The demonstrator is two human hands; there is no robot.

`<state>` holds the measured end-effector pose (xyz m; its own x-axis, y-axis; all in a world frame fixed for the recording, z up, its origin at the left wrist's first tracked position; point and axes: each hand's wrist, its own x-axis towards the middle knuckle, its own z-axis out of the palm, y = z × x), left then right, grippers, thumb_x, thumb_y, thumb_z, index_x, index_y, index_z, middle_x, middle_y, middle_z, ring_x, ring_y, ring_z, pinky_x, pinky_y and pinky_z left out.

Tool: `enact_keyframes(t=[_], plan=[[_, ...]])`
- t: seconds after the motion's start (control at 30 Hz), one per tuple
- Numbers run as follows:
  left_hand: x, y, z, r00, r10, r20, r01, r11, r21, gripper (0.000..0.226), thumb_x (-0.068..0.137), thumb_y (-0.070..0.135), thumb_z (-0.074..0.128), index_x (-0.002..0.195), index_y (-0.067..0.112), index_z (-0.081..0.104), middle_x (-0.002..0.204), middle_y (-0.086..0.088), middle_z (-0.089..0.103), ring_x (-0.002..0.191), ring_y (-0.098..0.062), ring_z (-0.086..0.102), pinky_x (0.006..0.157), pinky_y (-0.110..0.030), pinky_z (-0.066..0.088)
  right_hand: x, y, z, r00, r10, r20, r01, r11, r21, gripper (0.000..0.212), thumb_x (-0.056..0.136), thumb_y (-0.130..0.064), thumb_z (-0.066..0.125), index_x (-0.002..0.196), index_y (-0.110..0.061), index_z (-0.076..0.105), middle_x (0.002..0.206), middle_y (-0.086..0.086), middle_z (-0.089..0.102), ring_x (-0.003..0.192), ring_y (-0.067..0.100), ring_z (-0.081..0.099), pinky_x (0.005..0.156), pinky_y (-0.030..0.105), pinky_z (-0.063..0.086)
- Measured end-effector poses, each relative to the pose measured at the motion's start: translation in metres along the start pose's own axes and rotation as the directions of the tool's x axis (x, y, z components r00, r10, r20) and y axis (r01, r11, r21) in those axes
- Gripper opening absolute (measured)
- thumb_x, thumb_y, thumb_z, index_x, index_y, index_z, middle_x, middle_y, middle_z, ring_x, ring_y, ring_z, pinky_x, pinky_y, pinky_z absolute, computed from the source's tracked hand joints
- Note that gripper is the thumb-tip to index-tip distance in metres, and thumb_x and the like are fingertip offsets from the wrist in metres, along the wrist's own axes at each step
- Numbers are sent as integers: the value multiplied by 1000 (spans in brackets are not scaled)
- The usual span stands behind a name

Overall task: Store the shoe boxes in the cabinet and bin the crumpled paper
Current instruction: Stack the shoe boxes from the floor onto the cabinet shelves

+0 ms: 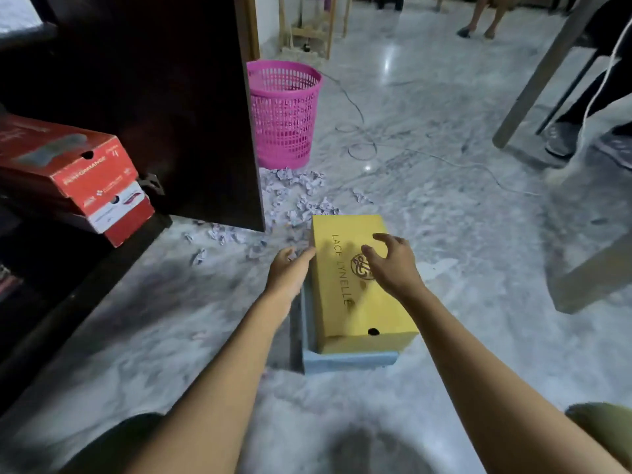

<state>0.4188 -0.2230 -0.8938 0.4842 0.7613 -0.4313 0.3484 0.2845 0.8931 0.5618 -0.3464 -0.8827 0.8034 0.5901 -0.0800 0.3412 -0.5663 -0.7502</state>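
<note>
A yellow shoe box (349,313) lies on top of a pale blue box (349,360) on the marble floor. My left hand (289,271) reaches along the yellow box's left side, fingers straight, touching its edge. Just above the lid hovers my right hand (393,265), fingers spread and loosely bent, holding nothing. Two red shoe boxes (78,179) are stacked in the dark cabinet (147,80) at left. Several balls of crumpled paper (301,196) lie scattered on the floor in front of a pink mesh bin (284,111).
The cabinet's open door (222,131) stands between the boxes and the bin. Cables (362,131) loop across the floor. A wooden table leg (540,73) and a seated person's shoes (564,138) are at right; another person's feet (478,29) stand far back.
</note>
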Motion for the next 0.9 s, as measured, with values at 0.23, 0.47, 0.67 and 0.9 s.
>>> enact_keyframes(t=[0.23, 0.47, 0.67, 0.9], plan=[[-19, -80, 41, 973, -216, 78, 217, 976, -13, 67, 81, 69, 56, 129, 22, 54, 120, 2, 63, 104, -21, 59, 89, -37, 44, -25, 81, 1, 969, 245, 16, -239, 924, 297, 68, 96, -43, 55, 152, -17, 27, 153, 16, 33, 137, 31, 38, 106, 40, 35], [-29, -95, 56, 973, -203, 111, 204, 979, -1, 66, 93, 62, 47, 148, 27, 39, 157, 1, 33, 142, -25, 32, 109, -43, 30, -50, 100, 5, 952, 255, 169, -305, 830, 466, 24, 97, -31, 56, 119, -21, 57, 129, 6, 60, 95, 12, 58, 72, 25, 44], [-26, -105, 45, 969, -198, 147, 221, 961, -167, 86, 63, 78, 68, 135, 34, 50, 141, 10, 51, 132, -24, 47, 111, -49, 34, -56, 102, 2, 946, 213, 243, -317, 763, 564, 21, 92, -34, 61, 113, -32, 59, 118, 0, 64, 97, 15, 60, 72, 32, 43], [-30, -77, 10, 984, -151, 95, 175, 920, -351, 86, 59, 58, 76, 128, 20, 42, 121, -11, 66, 110, -33, 65, 82, -54, 55, -50, 56, -5, 976, 51, 212, -177, 755, 631, 36, 83, -38, 69, 119, -40, 62, 122, -6, 64, 106, 15, 61, 80, 33, 46]])
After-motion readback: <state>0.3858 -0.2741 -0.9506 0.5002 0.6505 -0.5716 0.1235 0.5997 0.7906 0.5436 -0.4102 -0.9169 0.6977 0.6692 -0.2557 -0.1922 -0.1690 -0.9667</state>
